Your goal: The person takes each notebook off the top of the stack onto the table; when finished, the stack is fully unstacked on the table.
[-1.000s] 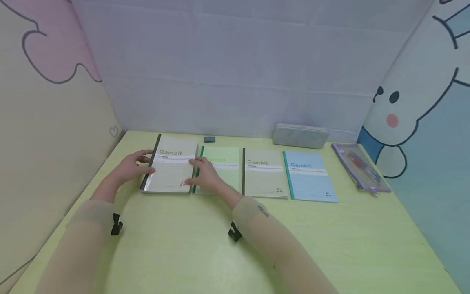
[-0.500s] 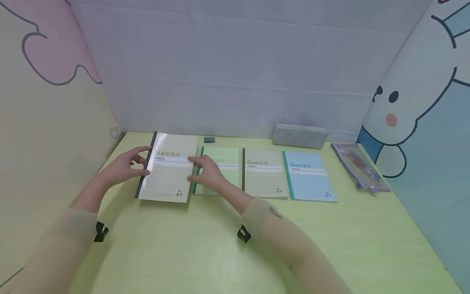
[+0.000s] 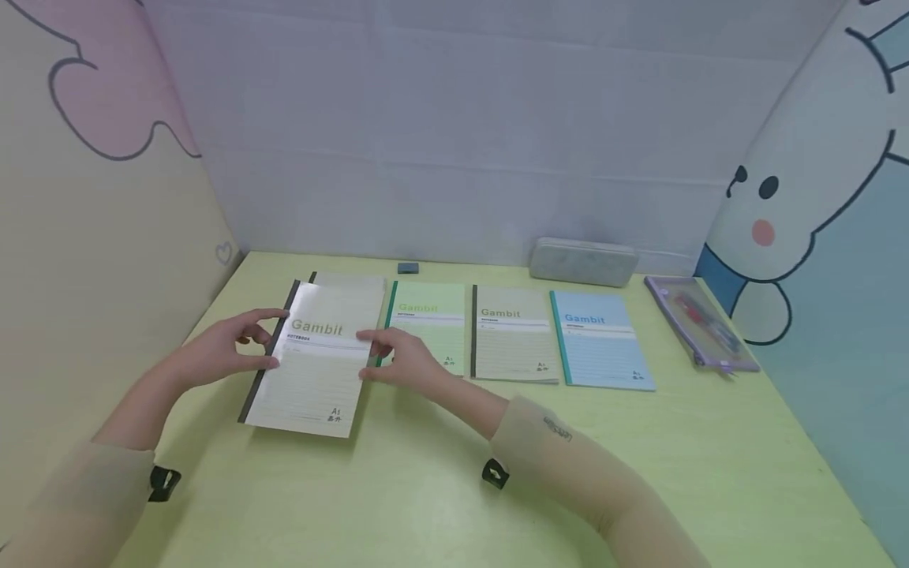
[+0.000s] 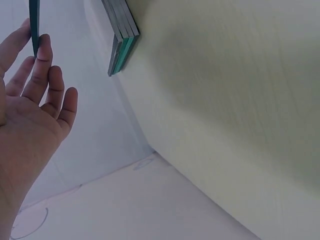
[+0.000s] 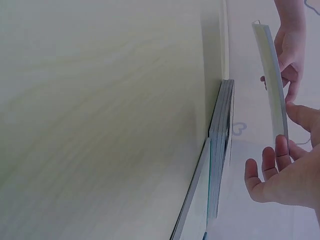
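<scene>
A pale grey Gambit notebook point(image 3: 312, 386) with a dark spine hangs in the air above the table, its near end toward me. My left hand point(image 3: 213, 351) pinches it at the spine, thumb on the near side. On its opposite long edge, my right hand point(image 3: 412, 361) pinches it between thumb and fingers. Behind and partly hidden by it lies another grey notebook point(image 3: 355, 280). The right wrist view shows a gap between the held notebook point(image 5: 274, 80) and a stack of notebooks point(image 5: 220, 135) on the table.
To the right, in a row, lie a green notebook point(image 3: 429, 308), a grey notebook point(image 3: 514, 343) and a blue notebook point(image 3: 604, 351). Along the back are a small dark block point(image 3: 408, 268) and a grey case point(image 3: 582, 262). A purple-edged zip pouch point(image 3: 699, 323) holds pens.
Both hands have lifted the grey notebook off the stack and drawn it toward me and slightly left. The notebook beneath has come into view behind it.
</scene>
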